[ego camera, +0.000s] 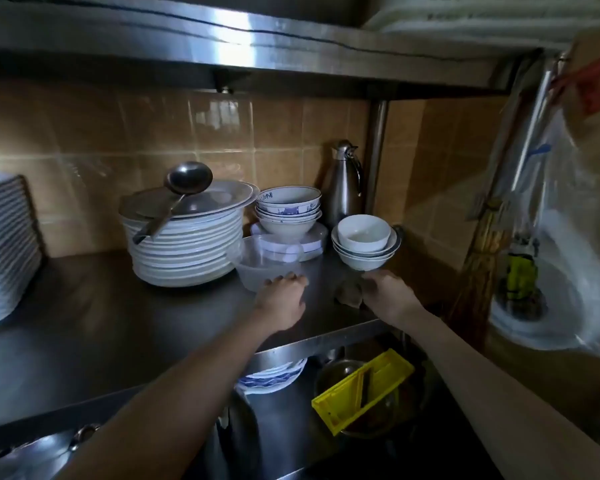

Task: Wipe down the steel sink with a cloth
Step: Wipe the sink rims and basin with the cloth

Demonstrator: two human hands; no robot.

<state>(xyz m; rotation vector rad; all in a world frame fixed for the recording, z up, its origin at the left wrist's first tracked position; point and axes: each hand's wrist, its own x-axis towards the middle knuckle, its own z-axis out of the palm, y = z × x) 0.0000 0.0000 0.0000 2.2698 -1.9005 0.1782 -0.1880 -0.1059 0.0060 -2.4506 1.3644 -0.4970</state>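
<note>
Crumpled brownish cloth on the steel shelf, near its front edge

Yellow grater, blue-patterned bowls

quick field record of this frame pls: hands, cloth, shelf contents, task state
view: head camera, dim, slightly blurred
left hand: fingertips at near rim of clear plastic tub; grip unclear
right hand: against brown cloth; grip unclear
cloth location: on steel shelf, in front of white bowls
shelf, left to right: plate stack with ladle lying over it, patterned bowls, steel jug
below shelf: yellow grater
task state: cloth on shelf, no sink wiping shown
</note>
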